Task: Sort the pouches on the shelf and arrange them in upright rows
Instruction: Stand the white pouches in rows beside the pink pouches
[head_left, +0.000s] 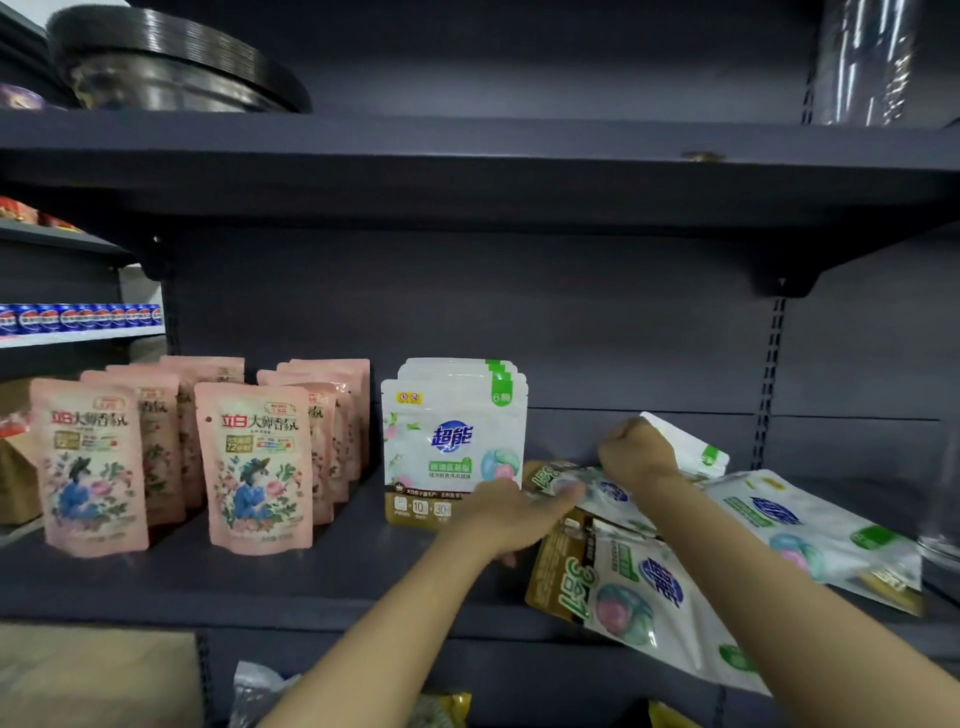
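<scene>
At frame left, pink pouches (171, 457) standing in two upright rows; centre, white row (454, 441) forming. Lower right, white pouches (810, 525) lying flat, unsorted. Left hand (511, 512) and right hand (636, 449) both gripping one flat pouch (587, 486).

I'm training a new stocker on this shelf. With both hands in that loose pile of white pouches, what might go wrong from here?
1. The nearest flat pouch overhangs the shelf edge; tugging its neighbours may slide it off.
2. The left hand sits against the upright white row, so a nudge could topple it.
3. The right hand grips a tilted pouch from the pile; lifting it may drag others along.
</scene>
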